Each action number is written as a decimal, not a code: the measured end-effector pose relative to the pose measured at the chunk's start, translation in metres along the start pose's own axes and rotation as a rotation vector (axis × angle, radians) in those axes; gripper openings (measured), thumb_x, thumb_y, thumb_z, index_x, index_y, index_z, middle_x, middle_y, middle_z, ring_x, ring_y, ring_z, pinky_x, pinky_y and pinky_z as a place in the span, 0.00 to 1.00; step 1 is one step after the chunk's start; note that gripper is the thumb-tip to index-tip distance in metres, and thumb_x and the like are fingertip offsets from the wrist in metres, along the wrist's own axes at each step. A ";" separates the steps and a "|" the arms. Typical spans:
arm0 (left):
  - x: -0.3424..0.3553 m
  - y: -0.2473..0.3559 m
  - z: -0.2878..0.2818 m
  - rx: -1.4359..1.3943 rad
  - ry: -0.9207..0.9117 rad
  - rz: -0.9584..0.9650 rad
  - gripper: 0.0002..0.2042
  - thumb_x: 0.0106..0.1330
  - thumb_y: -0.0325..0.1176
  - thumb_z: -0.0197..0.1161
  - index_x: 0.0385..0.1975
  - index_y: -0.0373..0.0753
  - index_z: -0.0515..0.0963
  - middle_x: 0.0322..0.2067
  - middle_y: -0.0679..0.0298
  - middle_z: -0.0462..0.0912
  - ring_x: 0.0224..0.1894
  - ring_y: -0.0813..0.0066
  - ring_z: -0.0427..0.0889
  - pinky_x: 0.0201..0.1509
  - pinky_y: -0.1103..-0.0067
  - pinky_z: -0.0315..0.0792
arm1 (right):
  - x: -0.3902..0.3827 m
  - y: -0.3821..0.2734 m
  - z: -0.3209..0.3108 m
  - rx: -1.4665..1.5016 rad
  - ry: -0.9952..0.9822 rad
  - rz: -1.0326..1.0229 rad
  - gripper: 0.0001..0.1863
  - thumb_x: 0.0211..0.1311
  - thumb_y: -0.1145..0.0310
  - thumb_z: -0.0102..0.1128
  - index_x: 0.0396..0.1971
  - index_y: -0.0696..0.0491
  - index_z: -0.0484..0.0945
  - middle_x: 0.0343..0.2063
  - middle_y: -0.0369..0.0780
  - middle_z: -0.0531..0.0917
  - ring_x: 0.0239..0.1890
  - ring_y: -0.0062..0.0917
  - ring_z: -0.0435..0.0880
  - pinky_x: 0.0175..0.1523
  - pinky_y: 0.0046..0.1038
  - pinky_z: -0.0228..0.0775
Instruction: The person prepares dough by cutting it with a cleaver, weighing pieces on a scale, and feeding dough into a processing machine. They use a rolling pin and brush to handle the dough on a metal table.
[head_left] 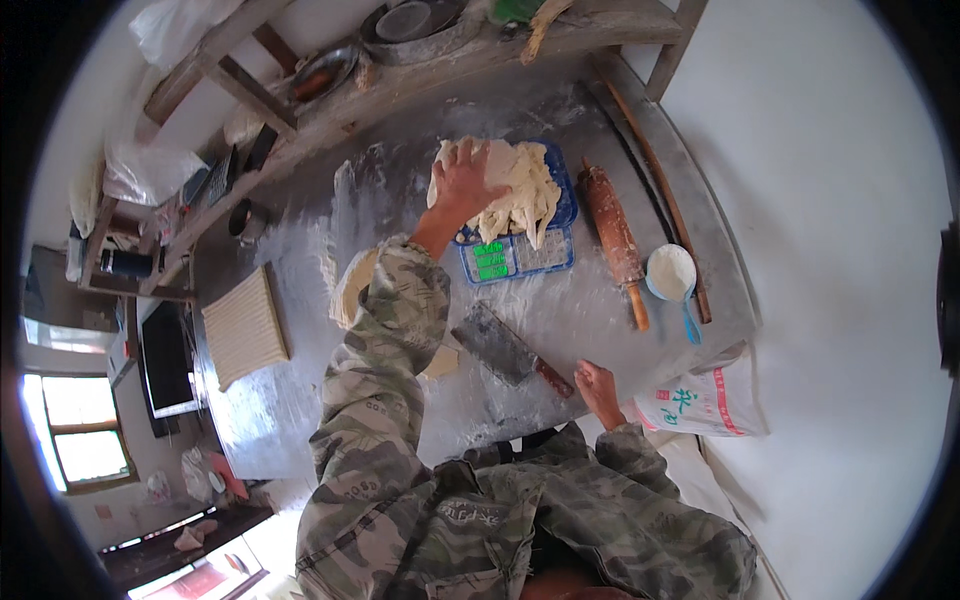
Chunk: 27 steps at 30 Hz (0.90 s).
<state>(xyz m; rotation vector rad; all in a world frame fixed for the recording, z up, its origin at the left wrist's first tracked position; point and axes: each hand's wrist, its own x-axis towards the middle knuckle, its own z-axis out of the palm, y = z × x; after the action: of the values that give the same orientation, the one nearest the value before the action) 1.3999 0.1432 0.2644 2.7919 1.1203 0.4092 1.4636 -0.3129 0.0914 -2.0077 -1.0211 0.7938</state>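
My left hand point(464, 183) lies on a heap of pale dough point(525, 195), fingers spread over its left side. The dough sits on a blue kitchen scale point(560, 252) whose display glows green. My right hand point(598, 388) is closed, close to the table's near edge, with nothing visible in it. Just left of it is the handle of a cleaver point(495, 343), whose broad floury blade lies flat on the table. Another pale dough piece point(357, 280) is partly hidden behind my left sleeve, and a flatter piece point(441, 362) shows beside the cleaver.
Right of the scale lie a thick rolling pin point(612, 225), a long thin wooden stick point(655, 165) and a blue-handled scoop point(671, 272) of flour. Ridged strips of dough point(245, 327) rest at the left. A wooden shelf point(420, 80) runs along the back; a white sack point(705, 403) stands near my right arm.
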 end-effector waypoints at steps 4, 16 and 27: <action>-0.045 -0.029 -0.018 -0.061 0.187 -0.092 0.35 0.56 0.52 0.69 0.63 0.41 0.71 0.65 0.54 0.70 0.68 0.52 0.66 0.68 0.57 0.60 | 0.021 -0.010 0.000 0.093 -0.026 -0.008 0.18 0.63 0.68 0.63 0.51 0.60 0.79 0.34 0.47 0.87 0.35 0.32 0.88 0.42 0.29 0.79; -0.330 -0.090 0.065 -0.210 -0.207 -0.355 0.40 0.51 0.47 0.76 0.64 0.35 0.68 0.64 0.47 0.69 0.67 0.45 0.66 0.66 0.56 0.64 | 0.029 -0.027 0.033 -0.272 -0.199 -0.050 0.22 0.59 0.62 0.63 0.52 0.56 0.78 0.39 0.48 0.85 0.41 0.41 0.86 0.45 0.39 0.78; -0.353 -0.097 0.083 -0.009 -0.380 0.004 0.37 0.39 0.36 0.78 0.57 0.46 0.75 0.50 0.56 0.70 0.54 0.52 0.69 0.51 0.56 0.63 | 0.021 -0.026 0.062 -0.620 -0.220 -0.040 0.20 0.59 0.57 0.62 0.48 0.51 0.79 0.37 0.48 0.83 0.41 0.46 0.83 0.44 0.47 0.74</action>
<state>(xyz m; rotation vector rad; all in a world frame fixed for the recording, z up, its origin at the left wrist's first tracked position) 1.1148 -0.0307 0.0922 2.7034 1.0180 -0.1147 1.4158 -0.2643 0.0753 -2.4343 -1.5774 0.7471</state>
